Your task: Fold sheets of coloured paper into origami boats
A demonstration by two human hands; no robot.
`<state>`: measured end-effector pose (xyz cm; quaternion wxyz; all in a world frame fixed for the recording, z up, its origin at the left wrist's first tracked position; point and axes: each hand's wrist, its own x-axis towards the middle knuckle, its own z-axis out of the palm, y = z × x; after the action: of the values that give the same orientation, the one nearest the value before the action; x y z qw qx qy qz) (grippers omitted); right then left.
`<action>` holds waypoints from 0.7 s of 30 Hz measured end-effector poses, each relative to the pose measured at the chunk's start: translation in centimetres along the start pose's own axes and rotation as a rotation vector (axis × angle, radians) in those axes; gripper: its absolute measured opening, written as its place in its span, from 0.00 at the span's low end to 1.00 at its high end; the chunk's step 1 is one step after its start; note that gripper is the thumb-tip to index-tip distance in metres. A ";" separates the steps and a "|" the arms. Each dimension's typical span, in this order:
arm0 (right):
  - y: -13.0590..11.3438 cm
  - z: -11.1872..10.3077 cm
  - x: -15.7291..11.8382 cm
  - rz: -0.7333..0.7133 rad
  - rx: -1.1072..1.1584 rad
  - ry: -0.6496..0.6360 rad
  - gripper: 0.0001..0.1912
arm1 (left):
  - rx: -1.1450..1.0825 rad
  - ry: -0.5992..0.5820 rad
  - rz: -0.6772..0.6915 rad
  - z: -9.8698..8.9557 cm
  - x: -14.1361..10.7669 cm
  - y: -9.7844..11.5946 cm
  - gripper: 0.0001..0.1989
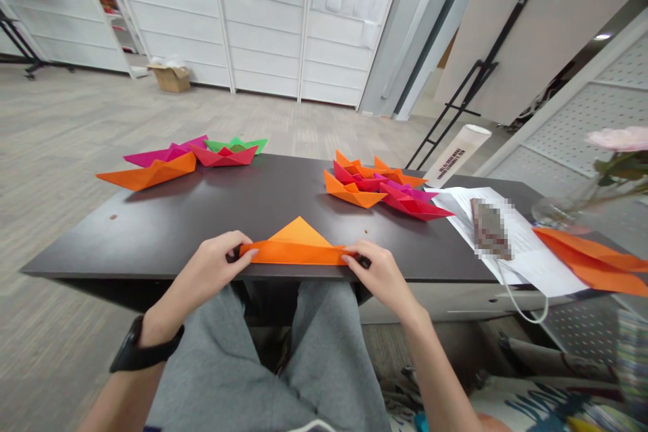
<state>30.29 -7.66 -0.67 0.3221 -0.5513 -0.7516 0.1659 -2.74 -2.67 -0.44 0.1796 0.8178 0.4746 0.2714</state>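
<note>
Orange folded paper (298,253) at near edge of dark tabletop (268,192), peak pointing away; open room btwn it & L boat grp (177,165), less twd R boat grp (377,182). L hand (217,263) pinches its L end, R hand (377,270) its R end, thumbs on near face. Farther R: white sheets (544,256) w/ blurred item (491,229) on top.

Black wristband (146,354), loose grey trousers (331,351)

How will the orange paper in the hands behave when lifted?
The paper looks thin, so it is likely very light. Its folded band, pinched by the left hand and right hand, should stay fairly stiff lengthwise; the peak above may flex more easily.
</note>
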 end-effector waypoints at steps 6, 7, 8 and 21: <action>0.3 1.7 0.7 0.105 -0.027 0.143 0.16 | 0.038 0.171 -0.011 2.0 0.7 0.4 0.10; 0.4 1.8 0.7 0.082 -0.045 0.143 0.13 | 0.048 0.161 -0.014 2.3 0.9 0.6 0.13; 0.4 2.0 0.6 0.055 -0.067 0.140 0.10 | 0.058 0.141 -0.021 2.7 1.1 0.9 0.15; 0.2 2.4 0.2 0.089 -0.067 0.227 0.11 | -0.238 -0.008 0.064 3.2 4.3 1.2 0.20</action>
<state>28.78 -7.18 -2.48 0.3787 -0.6098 -0.6902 0.0913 1.79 0.39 -1.14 0.2684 0.8065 0.4122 0.3280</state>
